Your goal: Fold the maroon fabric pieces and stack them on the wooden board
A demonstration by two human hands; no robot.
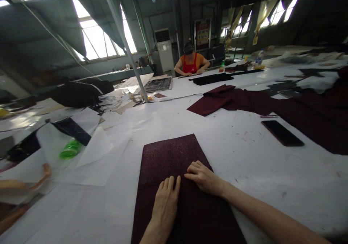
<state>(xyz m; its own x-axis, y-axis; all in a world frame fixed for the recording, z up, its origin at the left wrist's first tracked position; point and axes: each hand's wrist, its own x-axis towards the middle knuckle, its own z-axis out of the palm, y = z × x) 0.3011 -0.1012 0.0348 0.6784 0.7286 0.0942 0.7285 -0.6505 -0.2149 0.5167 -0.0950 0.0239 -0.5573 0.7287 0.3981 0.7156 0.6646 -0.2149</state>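
A dark maroon cloth panel (170, 153) lies on the white tabletop in front of me, its far part looking lighter and speckled. My left hand (165, 202) rests palm down on the cloth, its fingers stretched forward and nearly flat. Just to its right, my right hand (203, 177) is on the same cloth near the panel's right edge. The right fingers are bent and close together against the fabric; their undersides are hidden. The panel's near end runs out of view at the bottom.
More maroon fabric (252, 101) spreads across the back right, near a black phone (282, 133) and a pen (269, 116). White sheets (95, 155) and a green roll (70, 149) lie left, beside another person's blurred hand (46, 171). A person in a red apron (189, 66) works across the table.
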